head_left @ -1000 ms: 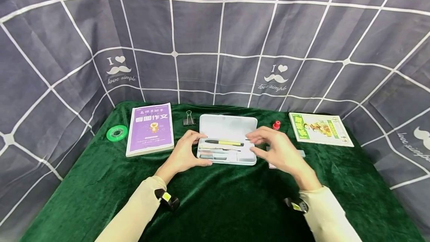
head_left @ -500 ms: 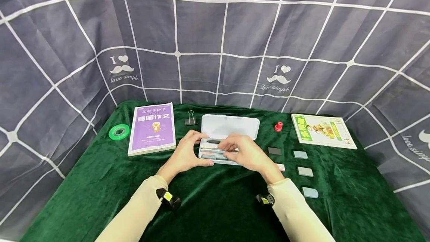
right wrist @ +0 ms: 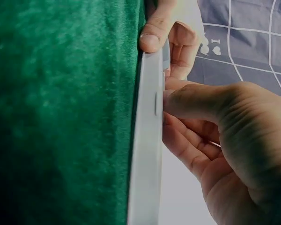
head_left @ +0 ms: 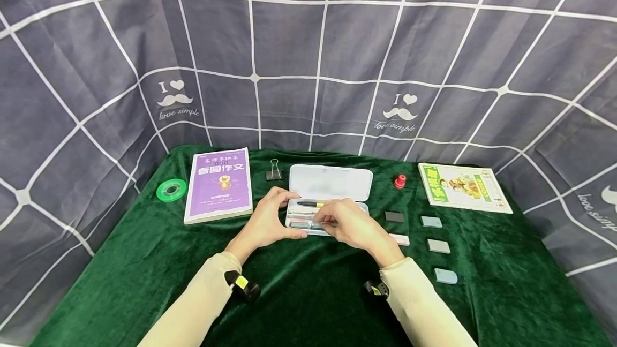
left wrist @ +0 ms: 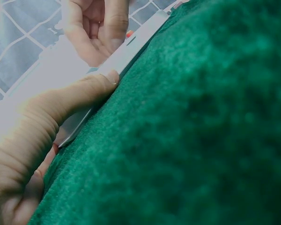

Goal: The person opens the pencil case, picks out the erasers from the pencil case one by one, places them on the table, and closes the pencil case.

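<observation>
A white pencil case (head_left: 330, 182) lies with its lid raised on green cloth. My left hand (head_left: 266, 220) grips its left end, the thumb (left wrist: 96, 86) along the front wall and the other fingers at the back. Inside lie a black-and-yellow pen (head_left: 306, 203), thinner sticks and small grey-blue blocks (head_left: 300, 225). The right hand (head_left: 354, 226) reaches into the front compartment, fingers curled, thumb and fingertips down at one of these blocks. In the right wrist view the thumb (right wrist: 189, 101) dips behind the front wall; I cannot tell whether the fingers hold the block.
Right of the case lie a dark block (head_left: 394, 217), a pink-white one (head_left: 401, 239) and several pale blocks (head_left: 438, 246). Behind them are a red knobbed piece (head_left: 399, 181) and a green-white book (head_left: 465, 188). Leftward: a binder clip (head_left: 275, 174), purple book (head_left: 218, 186) and green tape roll (head_left: 171, 190).
My right hand has moved left from the case's right end into its front compartment, then slightly lower, with its fingers drawn in. The left hand keeps its grip; the case stays put.
</observation>
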`<control>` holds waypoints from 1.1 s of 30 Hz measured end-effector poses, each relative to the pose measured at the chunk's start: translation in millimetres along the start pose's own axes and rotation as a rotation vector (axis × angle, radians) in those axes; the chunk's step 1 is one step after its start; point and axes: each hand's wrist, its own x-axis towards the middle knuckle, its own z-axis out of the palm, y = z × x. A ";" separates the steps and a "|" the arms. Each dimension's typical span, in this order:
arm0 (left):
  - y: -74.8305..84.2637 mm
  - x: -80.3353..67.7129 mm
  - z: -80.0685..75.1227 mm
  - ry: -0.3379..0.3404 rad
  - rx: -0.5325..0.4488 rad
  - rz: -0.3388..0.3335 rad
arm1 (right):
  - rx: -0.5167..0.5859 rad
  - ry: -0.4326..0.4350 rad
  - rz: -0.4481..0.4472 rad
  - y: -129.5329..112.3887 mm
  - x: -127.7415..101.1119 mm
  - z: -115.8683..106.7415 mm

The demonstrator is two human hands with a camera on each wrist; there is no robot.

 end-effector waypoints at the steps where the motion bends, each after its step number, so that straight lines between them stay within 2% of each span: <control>1: -0.1 0.0 0.3 0.000 0.000 0.003 | 0.008 0.012 0.000 -0.6 -1.4 -2.0; 5: -1.1 -0.8 1.2 0.002 0.010 0.015 | 0.014 0.080 -0.001 -3.6 -10.3 -15.1; 11: -2.3 -3.9 0.6 0.008 0.029 0.003 | -0.080 0.188 -0.034 -7.3 -37.1 -43.5; 16: -2.6 -4.7 0.2 0.016 0.030 0.003 | -0.143 0.268 -0.014 -7.4 -72.0 -70.6; 21: -2.2 -4.8 -0.4 0.017 0.030 0.003 | -0.193 0.359 0.017 -3.0 -116.4 -91.0; 25: -1.3 -4.2 -2.0 0.017 0.033 0.008 | -0.209 0.416 0.059 -2.3 -154.0 -95.7; 33: 0.5 -0.8 -0.6 0.014 0.022 0.023 | -0.237 0.428 0.183 -2.8 -218.3 -87.7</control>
